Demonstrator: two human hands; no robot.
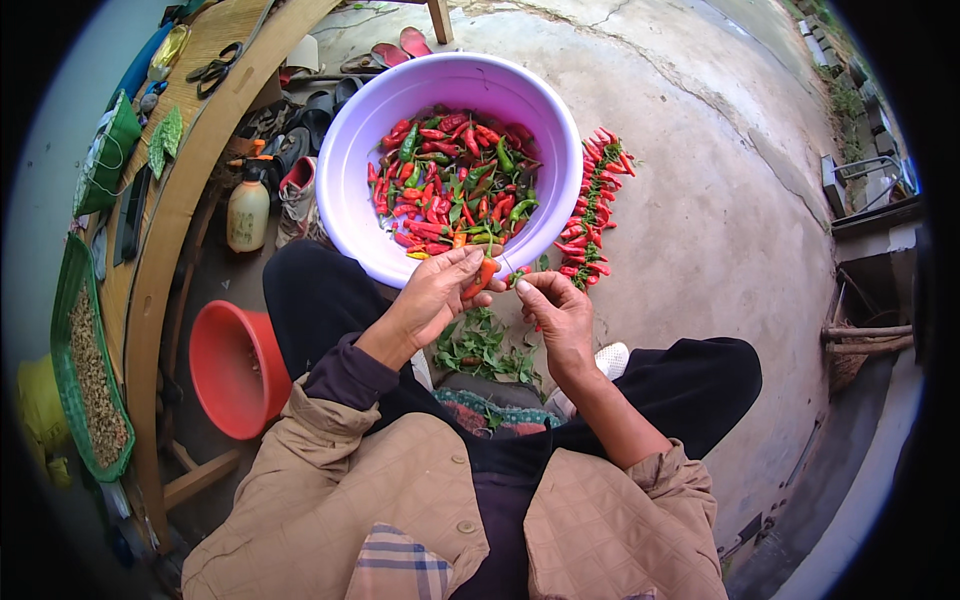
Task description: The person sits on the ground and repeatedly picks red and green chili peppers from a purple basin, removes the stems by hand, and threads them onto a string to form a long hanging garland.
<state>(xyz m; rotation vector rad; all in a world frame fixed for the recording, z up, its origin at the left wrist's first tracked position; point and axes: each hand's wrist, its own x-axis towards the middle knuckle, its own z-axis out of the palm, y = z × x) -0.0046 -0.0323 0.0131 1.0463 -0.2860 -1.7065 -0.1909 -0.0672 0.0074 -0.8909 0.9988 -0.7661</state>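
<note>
My left hand (442, 289) holds an orange-red chili pepper (481, 278) by its body, the green stem pointing up. Close beside it on the right, my right hand (556, 306) pinches the stem end of a small red chili pepper (517, 276); a thin needle or thread seems to rise there, too fine to tell. Both hands are over the near rim of a lilac plastic basin (450, 60), which holds many red and some green chili peppers (442, 172). A string of red chili peppers (592, 217) lies on the concrete along the basin's right side.
Green leaves (484, 349) lie on the ground between my feet. A red plastic bucket (229, 367) is tipped at left, below a wooden table (150, 315) with scissors (215, 71) on it. A spray bottle (248, 210) and shoes (298, 195) stand left of the basin.
</note>
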